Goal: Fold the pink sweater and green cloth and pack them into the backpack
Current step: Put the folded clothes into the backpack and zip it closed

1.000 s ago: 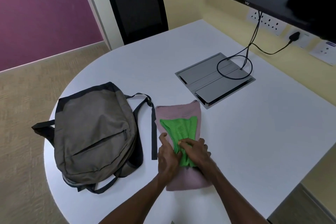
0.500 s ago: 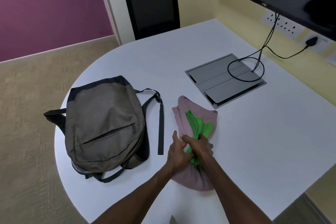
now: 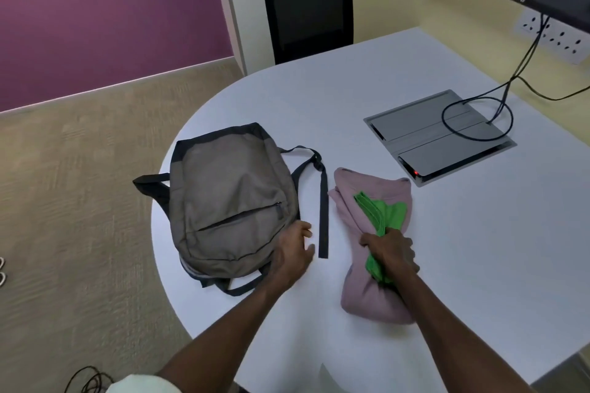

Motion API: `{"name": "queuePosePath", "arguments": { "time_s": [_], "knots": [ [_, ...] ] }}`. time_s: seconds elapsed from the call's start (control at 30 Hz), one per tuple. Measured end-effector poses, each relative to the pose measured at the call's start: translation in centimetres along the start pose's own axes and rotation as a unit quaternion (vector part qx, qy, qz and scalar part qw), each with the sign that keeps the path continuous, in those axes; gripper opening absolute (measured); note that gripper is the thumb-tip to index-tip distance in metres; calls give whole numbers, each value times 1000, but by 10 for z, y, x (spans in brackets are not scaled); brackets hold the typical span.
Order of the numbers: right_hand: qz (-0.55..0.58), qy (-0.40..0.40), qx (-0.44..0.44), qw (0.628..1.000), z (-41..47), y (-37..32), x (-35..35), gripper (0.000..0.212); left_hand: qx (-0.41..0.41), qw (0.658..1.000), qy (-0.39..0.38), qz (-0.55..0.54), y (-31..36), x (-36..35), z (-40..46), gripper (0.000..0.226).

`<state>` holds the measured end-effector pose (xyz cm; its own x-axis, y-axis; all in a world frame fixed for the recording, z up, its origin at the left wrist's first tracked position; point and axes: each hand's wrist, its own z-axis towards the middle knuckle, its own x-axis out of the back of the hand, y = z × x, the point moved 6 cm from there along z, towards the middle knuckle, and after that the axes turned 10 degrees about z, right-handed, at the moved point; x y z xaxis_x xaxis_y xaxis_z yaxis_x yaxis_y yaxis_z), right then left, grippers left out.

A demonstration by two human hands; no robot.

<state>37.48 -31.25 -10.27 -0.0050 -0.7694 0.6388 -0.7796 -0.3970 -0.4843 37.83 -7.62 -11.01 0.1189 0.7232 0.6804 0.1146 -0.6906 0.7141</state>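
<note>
Now right hand squeezed tight around pink sweater and green cloth bundle on white table, left hand fingers spread, resting at lower right edge of flat backpack

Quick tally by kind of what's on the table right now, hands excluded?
Bags: 1, the backpack
Clothes: 2, the pink sweater and the green cloth, bunched together in the right hand
Built-in cable boxes: 1, the grey cable box
Cables: 1 black cable looped on the box
Total: 5
The left hand is at the backpack's edge.
</note>
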Motion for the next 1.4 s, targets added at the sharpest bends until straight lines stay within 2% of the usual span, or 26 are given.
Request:
{"name": "queuePosePath", "arguments": {
  "time_s": [0.07, 0.1, 0.17, 0.23, 0.3, 0.4, 0.5, 0.6, 0.73, 0.87, 1.0, 1.17, 1.33, 1.4],
  "knots": [
    [17, 0, 10, 1000, 2, 5, -3, 59, -67, 979, 77, 176, -23, 24, -5, 45],
    [28, -1, 16, 999, 4, 8, -6, 61, -73, 964, 95, 238, -36, 34, -9, 54],
    [47, -2, 23, 999, 6, 17, -13, 64, -35, 951, 102, 290, -60, 50, -15, 64],
    [55, -2, 37, 998, -1, 20, -17, 62, -23, 947, 78, 309, -80, 57, -16, 49],
    [60, 1, 57, 997, -22, 11, -18, 56, -57, 940, 56, 331, -88, 61, -17, 31],
    [66, 2, 101, 993, -51, -7, -18, 45, -103, 952, 59, 283, -80, 75, -19, 22],
    [60, -10, 153, 986, -73, -23, -18, 42, -17, 980, 116, 158, -76, 109, -6, 26],
    [33, -18, 208, 977, -96, -40, -19, 35, 21, 981, 167, 98, -70, 152, 21, 26],
    [-14, -23, 266, 964, -129, -62, -24, 40, 17, 982, 149, 114, -53, 208, 61, 36],
    [-62, -46, 293, 953, -150, -73, -43, 42, -52, 984, 131, 110, -26, 242, 86, 33],
    [-125, -79, 305, 941, -162, -78, -72, 49, -103, 971, 154, 150, 5, 268, 98, 33],
    [-169, -92, 290, 937, -174, -99, -114, 38, -163, 958, 147, 187, 41, 285, 110, 32],
    [-175, -92, 254, 947, -171, -137, -145, 42, -200, 943, 135, 231, 60, 298, 124, 36],
    [-182, -80, 250, 948, -170, -156, -153, 50, -201, 941, 133, 238, 62, 301, 125, 38]
  ]
}}
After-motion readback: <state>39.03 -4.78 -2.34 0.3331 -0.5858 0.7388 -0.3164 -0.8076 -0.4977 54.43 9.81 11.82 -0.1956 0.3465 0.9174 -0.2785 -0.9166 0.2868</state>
